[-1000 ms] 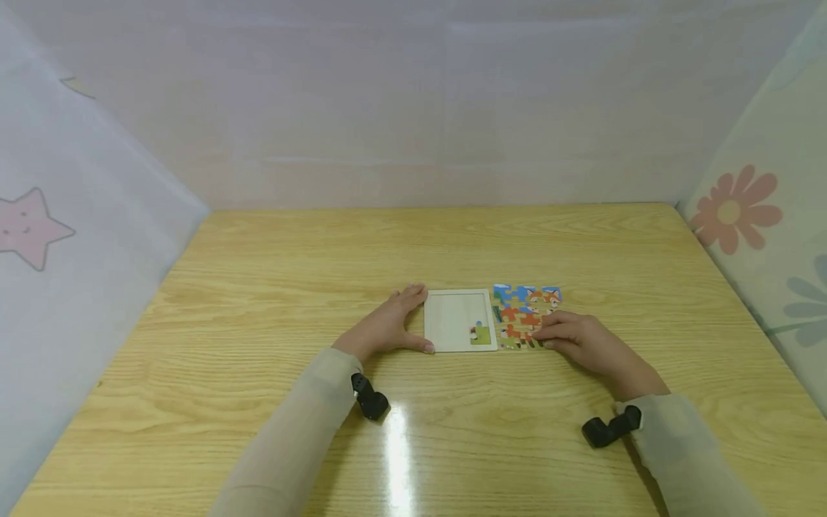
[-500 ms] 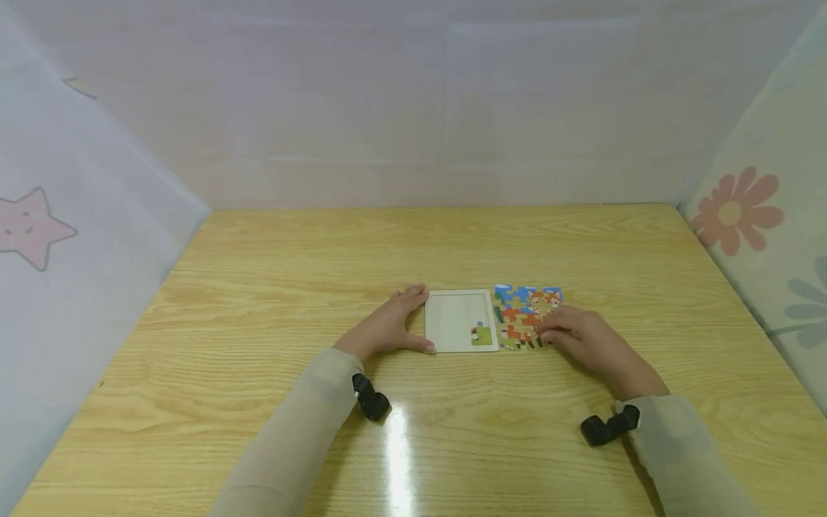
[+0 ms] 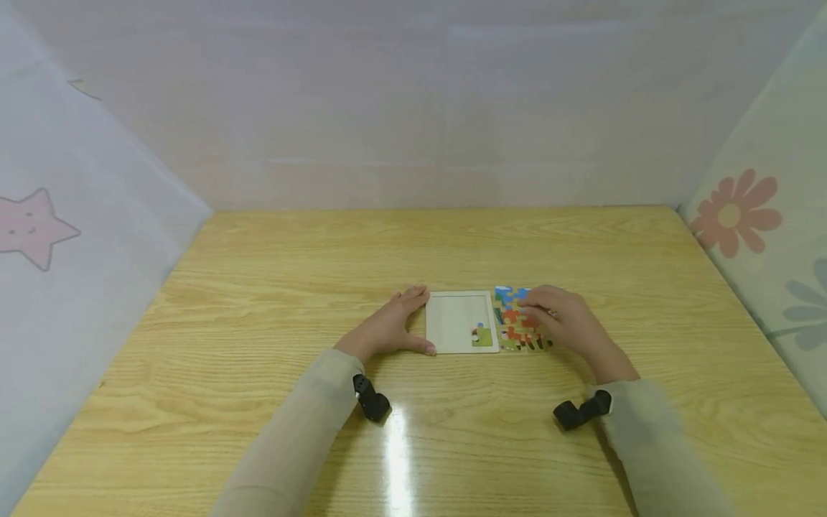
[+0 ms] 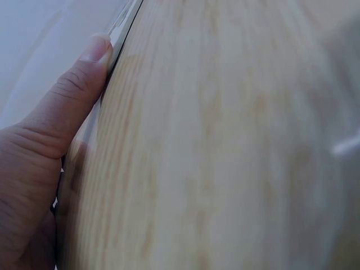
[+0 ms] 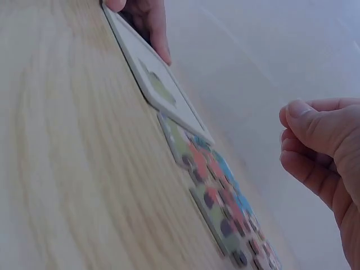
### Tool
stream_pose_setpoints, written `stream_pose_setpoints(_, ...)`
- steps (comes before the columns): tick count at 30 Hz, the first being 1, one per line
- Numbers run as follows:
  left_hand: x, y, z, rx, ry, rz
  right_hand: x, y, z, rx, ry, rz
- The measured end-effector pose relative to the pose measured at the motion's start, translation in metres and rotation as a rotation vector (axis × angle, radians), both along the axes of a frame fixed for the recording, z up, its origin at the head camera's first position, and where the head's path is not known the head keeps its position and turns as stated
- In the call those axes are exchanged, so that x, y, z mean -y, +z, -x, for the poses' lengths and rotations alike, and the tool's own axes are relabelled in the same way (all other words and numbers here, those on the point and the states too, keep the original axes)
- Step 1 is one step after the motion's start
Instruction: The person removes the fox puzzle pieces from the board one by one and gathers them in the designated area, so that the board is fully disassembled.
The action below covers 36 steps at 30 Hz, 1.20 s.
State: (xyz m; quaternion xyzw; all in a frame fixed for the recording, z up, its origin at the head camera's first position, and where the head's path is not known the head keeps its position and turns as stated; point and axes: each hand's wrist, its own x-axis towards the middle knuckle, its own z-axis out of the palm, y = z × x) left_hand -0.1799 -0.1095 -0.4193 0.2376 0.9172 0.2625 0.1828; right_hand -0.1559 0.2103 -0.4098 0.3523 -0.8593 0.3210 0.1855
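A shallow white puzzle tray (image 3: 449,323) lies flat on the table, with one green jigsaw piece (image 3: 482,337) in its lower right corner. My left hand (image 3: 390,323) holds the tray by its left side, the thumb (image 4: 93,62) at the near corner and the fingers at the far one. Against the tray's right edge lie several colourful jigsaw pieces (image 3: 510,316) with orange, blue and green print. Above them hovers my right hand (image 3: 562,319), thumb and index fingertips together. In the right wrist view no piece shows between those fingertips. The hand hides the upper right pieces from the head view.
The wood-grain table (image 3: 291,273) extends around the tray on every side. A pale cloth backdrop (image 3: 388,108) rises at its far edge, and printed cloths hang left and right. Each sleeve cuff bears a black wrist camera (image 3: 371,398).
My right hand has moved up and left over the pieces, uncovering the lower right ones and covering the upper right ones. The left hand and the tray have stayed in place.
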Motion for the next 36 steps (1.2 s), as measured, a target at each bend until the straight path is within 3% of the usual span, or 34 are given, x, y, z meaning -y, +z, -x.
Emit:
stream_pose_setpoints(5, 0.000, -0.002, 0.001, -0.003, -0.001, 0.006, 0.013, 0.000, 0.003, 0.044, 0.031, 0.022)
stream_pose_setpoints(12, 0.001, -0.004, 0.001, -0.005, 0.002, 0.005, 0.031, 0.005, 0.002, 0.300, 0.060, -0.019)
stream_pose_setpoints(19, 0.001, -0.004, 0.002, -0.004, 0.011, 0.013, 0.044, 0.006, 0.008, 0.484, 0.129, -0.170)
stream_pose_setpoints(29, 0.000, -0.004, 0.002, 0.008, 0.017, 0.009, 0.059, 0.009, 0.015, 0.577, 0.111, -0.339)
stream_pose_setpoints(36, 0.001, -0.005, 0.004, -0.006, 0.004, 0.010, 0.074, 0.020, 0.015, 0.666, 0.015, -0.469)
